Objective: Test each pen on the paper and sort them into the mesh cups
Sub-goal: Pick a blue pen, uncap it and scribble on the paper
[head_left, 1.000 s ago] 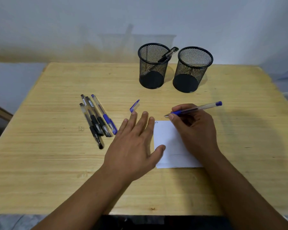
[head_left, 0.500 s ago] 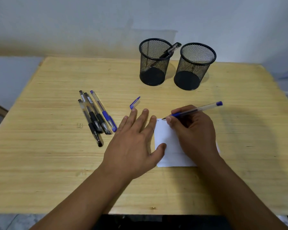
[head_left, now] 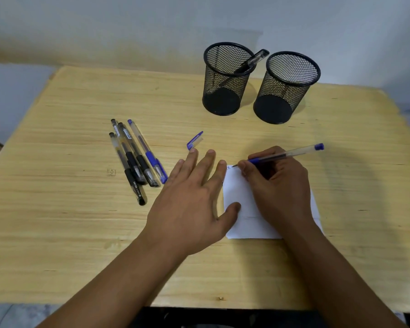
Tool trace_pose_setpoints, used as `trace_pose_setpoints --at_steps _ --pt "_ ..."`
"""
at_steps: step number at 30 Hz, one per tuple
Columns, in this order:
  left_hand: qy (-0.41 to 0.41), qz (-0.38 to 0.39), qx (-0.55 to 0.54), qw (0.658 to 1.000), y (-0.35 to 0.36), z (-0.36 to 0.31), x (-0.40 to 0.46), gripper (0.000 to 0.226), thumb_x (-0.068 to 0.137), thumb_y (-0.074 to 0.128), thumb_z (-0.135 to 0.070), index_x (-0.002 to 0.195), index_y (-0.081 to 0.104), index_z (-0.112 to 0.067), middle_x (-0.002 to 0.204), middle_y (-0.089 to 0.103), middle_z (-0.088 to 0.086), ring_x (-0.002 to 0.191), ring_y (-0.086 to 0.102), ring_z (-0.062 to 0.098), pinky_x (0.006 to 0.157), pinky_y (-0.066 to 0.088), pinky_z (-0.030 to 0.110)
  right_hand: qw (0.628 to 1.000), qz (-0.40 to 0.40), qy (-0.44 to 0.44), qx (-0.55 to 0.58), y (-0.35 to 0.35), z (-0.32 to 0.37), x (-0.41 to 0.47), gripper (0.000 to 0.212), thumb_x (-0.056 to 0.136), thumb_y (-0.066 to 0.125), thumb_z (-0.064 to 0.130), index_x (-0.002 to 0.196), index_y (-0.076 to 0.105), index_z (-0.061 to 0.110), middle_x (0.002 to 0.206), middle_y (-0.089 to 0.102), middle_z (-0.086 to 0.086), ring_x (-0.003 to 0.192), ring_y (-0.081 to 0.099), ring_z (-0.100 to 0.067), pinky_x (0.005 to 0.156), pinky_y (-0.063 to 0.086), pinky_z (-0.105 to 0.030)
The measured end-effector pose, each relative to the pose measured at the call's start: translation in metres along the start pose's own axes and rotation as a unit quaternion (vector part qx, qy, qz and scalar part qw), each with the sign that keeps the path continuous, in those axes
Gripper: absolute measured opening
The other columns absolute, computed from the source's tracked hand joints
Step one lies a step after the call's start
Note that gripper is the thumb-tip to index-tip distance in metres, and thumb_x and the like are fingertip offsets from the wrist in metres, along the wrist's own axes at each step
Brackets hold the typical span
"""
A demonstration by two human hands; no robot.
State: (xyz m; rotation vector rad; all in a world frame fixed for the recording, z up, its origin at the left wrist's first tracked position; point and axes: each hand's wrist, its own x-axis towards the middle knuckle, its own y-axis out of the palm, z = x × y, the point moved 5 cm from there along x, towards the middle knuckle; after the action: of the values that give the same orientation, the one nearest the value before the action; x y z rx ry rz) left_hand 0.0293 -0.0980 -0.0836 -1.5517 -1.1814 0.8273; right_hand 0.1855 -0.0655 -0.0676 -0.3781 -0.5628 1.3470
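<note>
My right hand (head_left: 277, 185) grips an uncapped blue pen (head_left: 287, 154) with its tip touching the top left corner of a white paper (head_left: 237, 197), where small blue marks show. My left hand (head_left: 189, 204) lies flat with fingers spread, thumb on the paper's left edge. The blue pen cap (head_left: 194, 140) lies just beyond my left fingertips. Several capped pens (head_left: 135, 159), black ones and one blue, lie in a bundle to the left. Two black mesh cups stand at the back: the left cup (head_left: 225, 79) holds one black pen (head_left: 251, 61), the right cup (head_left: 287, 88) looks empty.
Everything sits on a light wooden table (head_left: 57, 209) against a pale wall. The table's front edge runs just below my forearms. A small pencil mark (head_left: 111, 172) shows on the wood left of the pens.
The blue pen's tip came down from just above the paper onto its top left corner and made small marks. My left hand stayed flat beside the paper.
</note>
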Motion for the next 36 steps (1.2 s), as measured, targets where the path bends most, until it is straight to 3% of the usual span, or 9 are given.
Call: trace_pose_setpoints --at_steps 36 --pt "-0.007 -0.002 -0.002 1.0 0.0004 -0.0019 0.0015 0.08 0.087 0.034 -0.066 0.154 0.027 -0.024 0.163 0.017 0.004 0.152 0.004 0.025 0.12 0.006 0.039 1.0 -0.012 -0.009 -0.015 -0.0007 -0.0005 -0.0003 0.008 0.087 0.071 0.022 0.087 0.063 0.02 0.073 0.058 0.025 0.075 0.057 0.02 0.067 0.039 0.003"
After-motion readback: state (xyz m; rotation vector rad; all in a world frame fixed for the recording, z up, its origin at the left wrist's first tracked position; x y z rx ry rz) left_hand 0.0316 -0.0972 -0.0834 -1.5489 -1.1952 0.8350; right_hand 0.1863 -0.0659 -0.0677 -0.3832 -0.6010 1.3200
